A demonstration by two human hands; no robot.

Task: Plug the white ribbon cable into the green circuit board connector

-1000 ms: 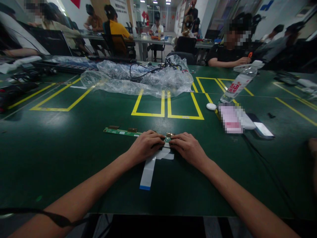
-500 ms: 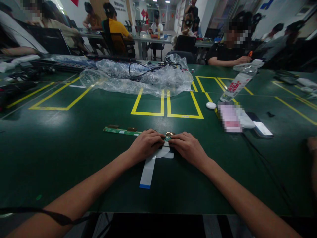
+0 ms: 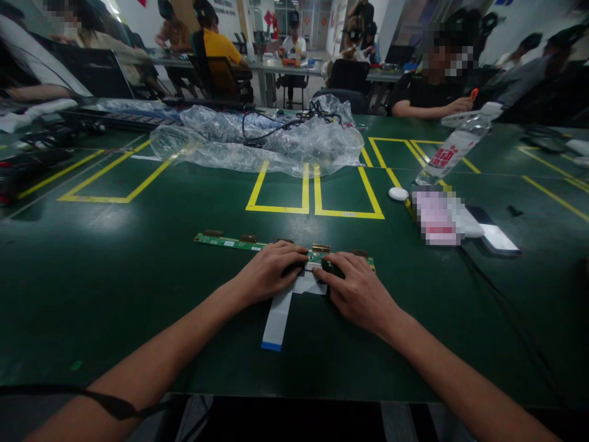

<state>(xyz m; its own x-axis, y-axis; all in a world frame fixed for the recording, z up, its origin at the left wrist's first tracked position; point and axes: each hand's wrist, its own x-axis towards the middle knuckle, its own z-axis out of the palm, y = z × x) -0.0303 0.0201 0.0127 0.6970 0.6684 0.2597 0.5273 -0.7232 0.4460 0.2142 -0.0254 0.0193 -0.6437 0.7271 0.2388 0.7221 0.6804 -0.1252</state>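
A long narrow green circuit board [image 3: 230, 242] with small brass connectors lies across the green table [image 3: 115, 288]. A white flat ribbon cable [image 3: 278, 313] with a blue tip runs from the board's middle toward me. My left hand [image 3: 271, 270] rests curled on the board where the cable joins it, fingers pressed down. My right hand [image 3: 356, 288] lies beside it, fingertips bent onto the same spot, slightly nearer to me than the board. What the fingertips pinch is hidden.
Crumpled clear plastic wrap [image 3: 276, 141] with black wires lies beyond yellow tape rectangles [image 3: 313, 212]. A water bottle [image 3: 453, 150], a white oval piece [image 3: 398, 194], a phone [image 3: 499, 236] and a black cable are at right. Other people sit around the far table edges.
My right hand has drawn back slightly toward me, uncovering the board's right end. The left hand stays on the cable joint. The view has shifted a little.
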